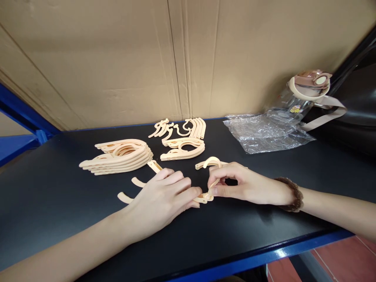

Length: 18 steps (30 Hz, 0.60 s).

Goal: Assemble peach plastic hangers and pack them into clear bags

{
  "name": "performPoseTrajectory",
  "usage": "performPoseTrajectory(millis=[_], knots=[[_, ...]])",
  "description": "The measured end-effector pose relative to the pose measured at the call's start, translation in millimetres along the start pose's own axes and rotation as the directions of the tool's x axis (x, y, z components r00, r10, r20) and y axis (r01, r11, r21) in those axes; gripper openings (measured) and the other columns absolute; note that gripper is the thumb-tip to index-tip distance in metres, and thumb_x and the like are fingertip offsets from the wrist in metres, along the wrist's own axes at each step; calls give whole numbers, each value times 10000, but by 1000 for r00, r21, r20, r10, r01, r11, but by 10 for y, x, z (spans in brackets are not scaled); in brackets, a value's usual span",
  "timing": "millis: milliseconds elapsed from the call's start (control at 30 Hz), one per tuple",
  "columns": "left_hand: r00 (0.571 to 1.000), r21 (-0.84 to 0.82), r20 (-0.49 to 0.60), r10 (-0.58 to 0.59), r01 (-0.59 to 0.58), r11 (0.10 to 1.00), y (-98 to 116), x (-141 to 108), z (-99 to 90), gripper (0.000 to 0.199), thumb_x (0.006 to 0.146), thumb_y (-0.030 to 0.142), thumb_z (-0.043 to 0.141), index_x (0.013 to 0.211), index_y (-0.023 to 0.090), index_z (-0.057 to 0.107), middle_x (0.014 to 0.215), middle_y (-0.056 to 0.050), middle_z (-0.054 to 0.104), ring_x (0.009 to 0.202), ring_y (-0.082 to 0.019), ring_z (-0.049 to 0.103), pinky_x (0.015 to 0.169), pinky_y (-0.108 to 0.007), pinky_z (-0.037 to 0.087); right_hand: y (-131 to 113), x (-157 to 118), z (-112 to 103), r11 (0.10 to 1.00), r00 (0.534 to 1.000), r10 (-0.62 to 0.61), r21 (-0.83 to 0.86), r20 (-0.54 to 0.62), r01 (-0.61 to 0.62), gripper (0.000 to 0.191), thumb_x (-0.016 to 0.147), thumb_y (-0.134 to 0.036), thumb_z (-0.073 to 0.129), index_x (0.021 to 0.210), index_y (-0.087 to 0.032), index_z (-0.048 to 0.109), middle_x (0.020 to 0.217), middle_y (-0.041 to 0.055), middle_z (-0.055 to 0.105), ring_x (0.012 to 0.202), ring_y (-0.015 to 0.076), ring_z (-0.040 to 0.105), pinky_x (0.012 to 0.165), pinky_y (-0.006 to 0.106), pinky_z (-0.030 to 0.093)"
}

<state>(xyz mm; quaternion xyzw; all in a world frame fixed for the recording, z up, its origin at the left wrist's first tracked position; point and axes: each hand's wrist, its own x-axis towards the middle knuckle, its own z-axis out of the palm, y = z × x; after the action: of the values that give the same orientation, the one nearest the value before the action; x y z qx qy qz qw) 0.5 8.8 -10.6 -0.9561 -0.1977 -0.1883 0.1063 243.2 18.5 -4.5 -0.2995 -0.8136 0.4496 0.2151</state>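
Observation:
My left hand (167, 197) is closed on a cream plastic hanger arm (201, 199), pressing it low over the black table. Between thumb and fingers, my right hand (235, 183) pinches a curved cream hook (213, 160), whose lower end meets the arm's end. Behind the right fingers lies another cream arm piece (201, 165). Curved pieces (125, 197) stick out to the left of my left hand, partly hidden under it. A stack of folded cream hangers (126, 162) rests at the left, with a smaller stack (188, 150) beside it.
Loose hooks (161, 128) and several arm pieces (198, 127) lie at the back of the black table (64, 211). A clear plastic bag (264, 135) and a strapped bottle (305, 94) are at the back right. Cardboard (117, 66) stands behind; a blue edge (264, 256) runs along the front.

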Motion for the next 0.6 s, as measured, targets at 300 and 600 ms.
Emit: performPoseTrajectory(millis=[300, 600], knots=[[1000, 44, 15, -8, 8, 999, 16, 16, -12, 260, 1031, 254, 391, 961, 149, 618, 721, -1, 585, 682, -173, 472, 654, -308, 296, 32, -10, 28, 999, 998, 3, -32, -55, -5, 226, 934, -360, 569, 829, -172, 638, 749, -19, 578, 679, 107, 491, 633, 226, 374], [997, 64, 12, -80, 79, 995, 54, 14, -24, 314, 1045, 269, 353, 937, 142, 619, 725, -2, 613, 674, -166, 503, 623, -317, 303, 36, 3, 73, 997, 991, 48, -51, -125, -54, 258, 939, -384, 543, 783, -186, 595, 715, -21, 567, 646, 114, 499, 606, 230, 385]])
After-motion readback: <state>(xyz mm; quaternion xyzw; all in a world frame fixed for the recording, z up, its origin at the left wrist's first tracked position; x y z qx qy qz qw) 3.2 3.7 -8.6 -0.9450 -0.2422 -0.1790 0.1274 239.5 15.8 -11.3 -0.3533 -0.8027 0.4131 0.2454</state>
